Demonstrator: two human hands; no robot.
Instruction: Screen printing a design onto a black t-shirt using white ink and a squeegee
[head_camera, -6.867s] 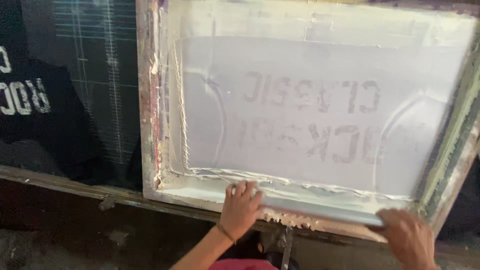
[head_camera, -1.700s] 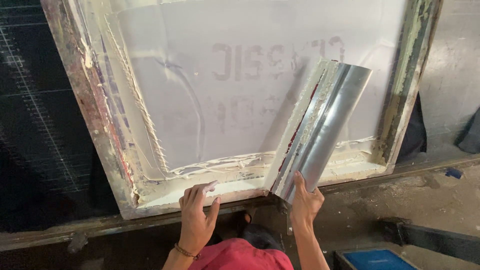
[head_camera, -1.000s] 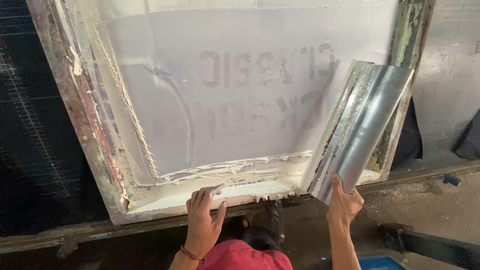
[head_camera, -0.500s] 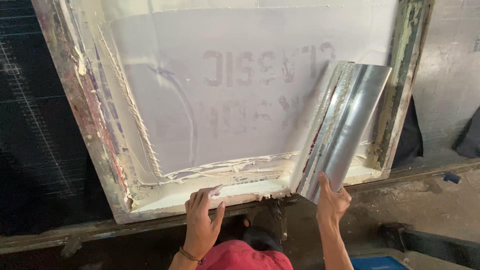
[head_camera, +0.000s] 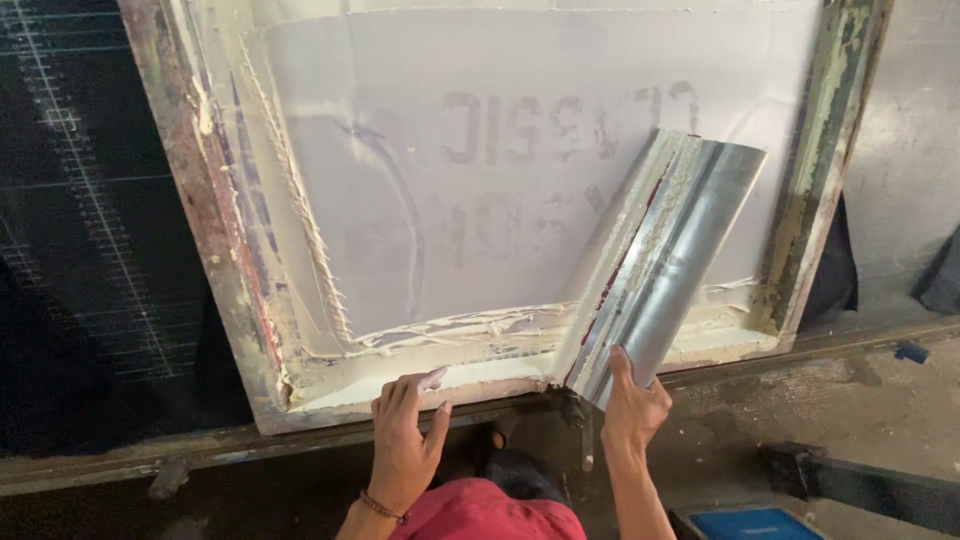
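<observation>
Screen frame (head_camera: 215, 250) tilted, mesh coated white. Metal trough (head_camera: 665, 270) lies slanted on the mesh, above right hand (head_camera: 632, 408), which grips its lower end, index finger extended up the trough. Left hand (head_camera: 405, 450), fingers spread flat, presses the frame's bottom edge.

Tilted shiny metal trough (head_camera: 665, 270) over paste-smeared screen frame (head_camera: 215, 260)

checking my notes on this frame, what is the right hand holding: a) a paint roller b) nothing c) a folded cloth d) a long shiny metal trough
d: the right hand grips the lower end of a long shiny metal trough, tilted up over the white-coated screen, while the left hand rests on the frame's bottom edge.
</observation>
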